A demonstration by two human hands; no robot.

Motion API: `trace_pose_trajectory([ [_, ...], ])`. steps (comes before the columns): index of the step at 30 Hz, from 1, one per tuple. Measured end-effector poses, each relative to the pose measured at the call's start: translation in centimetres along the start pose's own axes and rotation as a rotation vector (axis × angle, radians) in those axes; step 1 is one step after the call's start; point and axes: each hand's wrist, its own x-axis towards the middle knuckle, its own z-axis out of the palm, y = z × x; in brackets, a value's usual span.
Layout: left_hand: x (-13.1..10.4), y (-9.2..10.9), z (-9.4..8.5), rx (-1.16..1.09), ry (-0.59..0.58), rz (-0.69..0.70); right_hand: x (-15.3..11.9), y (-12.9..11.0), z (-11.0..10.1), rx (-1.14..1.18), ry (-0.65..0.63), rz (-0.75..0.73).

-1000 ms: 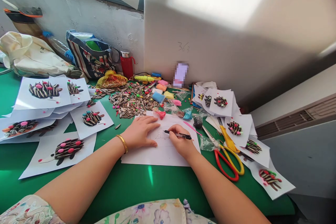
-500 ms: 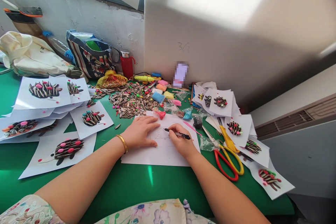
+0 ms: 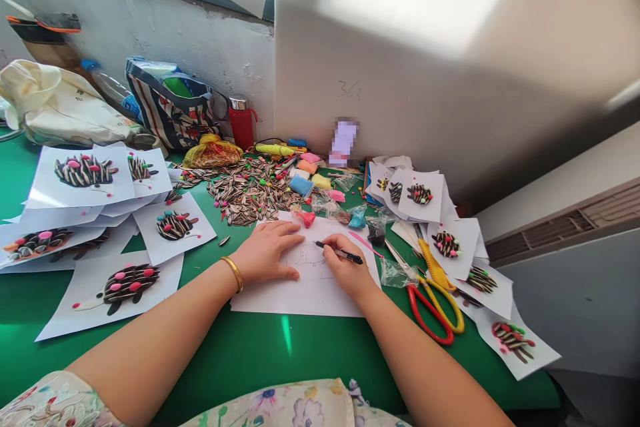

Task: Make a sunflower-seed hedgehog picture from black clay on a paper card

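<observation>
A white sheet of paper (image 3: 300,297) lies in front of me with a small outline drawing of an animal (image 3: 309,255) near its middle. My left hand (image 3: 267,252) rests flat on the paper's left side, fingers spread. In my right hand (image 3: 344,263) a black pen (image 3: 345,255) is gripped, its tip at the upper right of the drawing. Beyond the paper, a heap of striped sunflower seeds (image 3: 250,190) spreads over the green table, beside lumps of coloured clay (image 3: 301,185) and small plastic bags of clay (image 3: 357,217).
Scissors with red and yellow handles (image 3: 435,313) and a yellow utility knife (image 3: 434,263) lie to the right. Paper sheets with seed hedgehogs stand in piles at left (image 3: 75,177) and right (image 3: 425,197). Behind are a red bottle (image 3: 242,125), a striped bag (image 3: 170,107) and a phone (image 3: 344,142).
The pen tip has shifted slightly up and right along the drawing's upper outline. My left hand has stayed in place on the paper.
</observation>
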Motion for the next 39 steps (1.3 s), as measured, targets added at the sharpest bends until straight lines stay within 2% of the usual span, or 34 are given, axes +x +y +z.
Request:
trace_pose_trajectory([
  [16,0.01,-0.01,0.02,-0.01,-0.01,-0.009,-0.05,0.03,-0.11,-0.049,-0.027,0.005],
  [27,-0.01,0.0,-0.01,-0.006,-0.009,-0.003,0.04,0.64,-0.42,-0.061,0.028,0.007],
  [32,0.02,-0.01,-0.04,-0.019,-0.017,-0.015,-0.14,0.4,-0.19,-0.057,-0.022,-0.009],
  [39,0.01,0.0,-0.06,-0.018,-0.01,-0.008,-0.22,0.25,-0.24,-0.061,-0.017,0.014],
])
